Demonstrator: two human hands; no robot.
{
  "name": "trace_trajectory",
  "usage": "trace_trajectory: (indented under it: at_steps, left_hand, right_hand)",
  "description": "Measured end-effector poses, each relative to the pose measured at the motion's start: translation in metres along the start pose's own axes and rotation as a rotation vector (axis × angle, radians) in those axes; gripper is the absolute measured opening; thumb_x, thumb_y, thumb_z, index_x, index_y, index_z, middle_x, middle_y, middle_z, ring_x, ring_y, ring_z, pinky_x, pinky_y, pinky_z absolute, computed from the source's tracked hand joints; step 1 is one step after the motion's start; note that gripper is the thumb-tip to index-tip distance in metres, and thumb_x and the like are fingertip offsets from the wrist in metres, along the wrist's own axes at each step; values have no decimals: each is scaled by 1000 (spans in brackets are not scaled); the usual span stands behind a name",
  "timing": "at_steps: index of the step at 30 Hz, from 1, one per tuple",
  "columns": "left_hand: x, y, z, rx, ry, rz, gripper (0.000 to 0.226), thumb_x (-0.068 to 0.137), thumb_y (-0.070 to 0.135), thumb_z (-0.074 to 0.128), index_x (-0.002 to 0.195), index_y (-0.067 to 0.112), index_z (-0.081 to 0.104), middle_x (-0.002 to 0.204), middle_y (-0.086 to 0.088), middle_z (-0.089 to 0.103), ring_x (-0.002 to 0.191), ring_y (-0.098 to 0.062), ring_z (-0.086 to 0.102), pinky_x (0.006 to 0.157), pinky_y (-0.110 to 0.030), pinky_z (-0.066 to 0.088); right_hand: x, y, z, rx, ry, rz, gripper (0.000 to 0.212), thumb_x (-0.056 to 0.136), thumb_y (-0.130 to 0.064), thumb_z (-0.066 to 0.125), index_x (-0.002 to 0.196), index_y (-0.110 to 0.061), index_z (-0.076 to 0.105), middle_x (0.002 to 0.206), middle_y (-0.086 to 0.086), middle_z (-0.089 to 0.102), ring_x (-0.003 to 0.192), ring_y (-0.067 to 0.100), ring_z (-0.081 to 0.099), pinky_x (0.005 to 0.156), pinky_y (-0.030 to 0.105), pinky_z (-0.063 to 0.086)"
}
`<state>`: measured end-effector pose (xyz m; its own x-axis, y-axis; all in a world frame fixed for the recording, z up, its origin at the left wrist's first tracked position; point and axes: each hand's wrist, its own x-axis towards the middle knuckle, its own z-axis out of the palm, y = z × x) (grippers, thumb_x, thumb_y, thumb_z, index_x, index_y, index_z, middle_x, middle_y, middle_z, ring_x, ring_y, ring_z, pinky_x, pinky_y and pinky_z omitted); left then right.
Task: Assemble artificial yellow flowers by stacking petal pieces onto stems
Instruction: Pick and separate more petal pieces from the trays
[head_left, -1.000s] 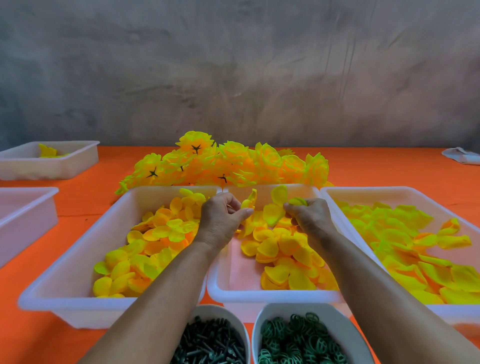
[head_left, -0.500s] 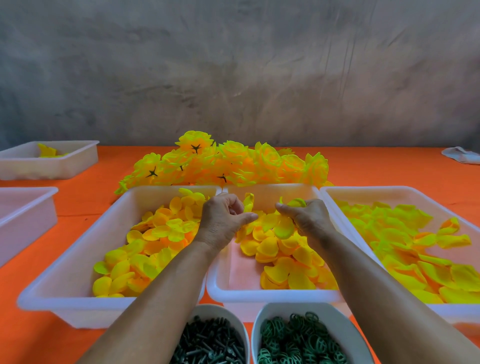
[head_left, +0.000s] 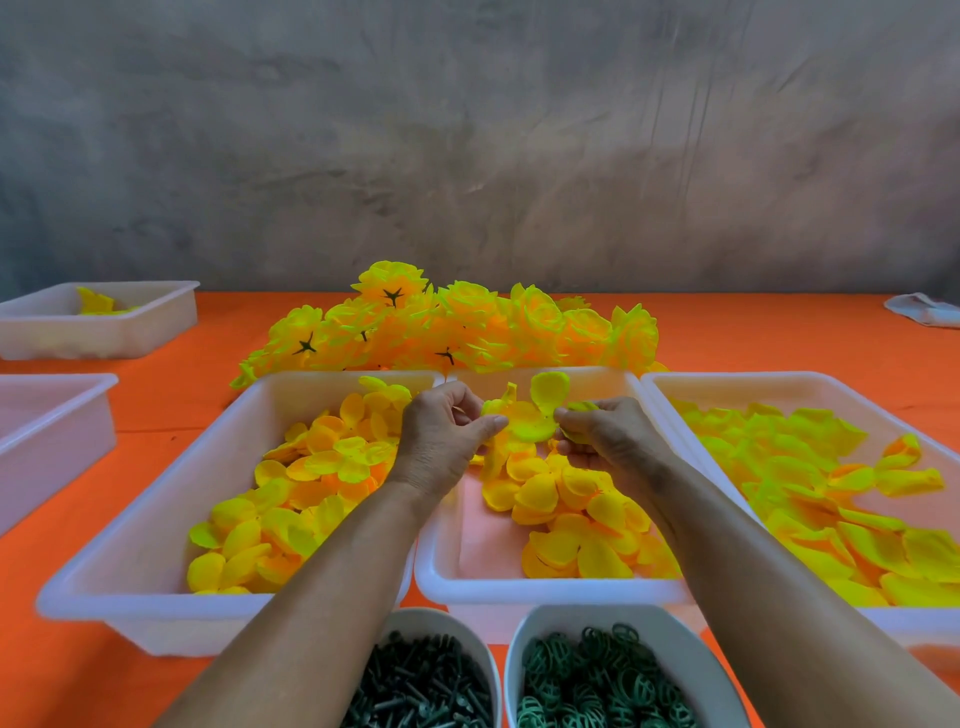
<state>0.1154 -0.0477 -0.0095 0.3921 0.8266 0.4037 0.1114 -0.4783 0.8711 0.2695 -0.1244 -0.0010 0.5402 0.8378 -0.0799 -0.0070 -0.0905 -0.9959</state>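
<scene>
Yellow cupped petal piece (head_left: 530, 422) hangs over the far end of the middle tray (head_left: 545, 590), pinched between the left hand (head_left: 441, 441) and right hand (head_left: 605, 439); whatever stem lies behind the curled fingers is hidden. Smooth white plastic, soft scalloped petals.

I can read no writing here. From my seat I see no text, label, brand, number or sign anywhere in the view.
</scene>
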Motion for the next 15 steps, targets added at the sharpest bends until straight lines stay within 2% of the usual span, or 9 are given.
trace_trajectory:
  at_steps: [6, 11, 15]
  left_hand:
    - [0, 1, 0, 8, 5, 2, 26, 76, 6, 76, 66, 12, 53, 62, -8, 55, 56, -16, 57, 54, -27, 54]
    - [0, 2, -1, 13, 22, 5, 25, 75, 4, 76, 68, 13, 54, 66, -11, 58, 59, -20, 58, 60, -30, 52]
    - [1, 2, 0, 70, 65, 58, 20, 76, 3, 74, 72, 12, 56, 70, -10, 57, 65, -21, 54, 64, -32, 49]
  right_hand:
    - [3, 2, -2, -77, 125, -58, 27, 81, -12, 71, 58, -8, 59, 43, 2, 56, 31, 7, 42, 43, 20, 33]
    - [4, 3, -6, 27, 237, -77, 29, 84, -15, 70, 59, -9, 56, 50, 4, 50, 38, 10, 40, 39, 18, 31]
    - [4, 0, -7, 111, 243, -68, 22, 87, -7, 64, 67, -9, 57, 59, 7, 51, 47, 13, 46, 41, 18, 34]
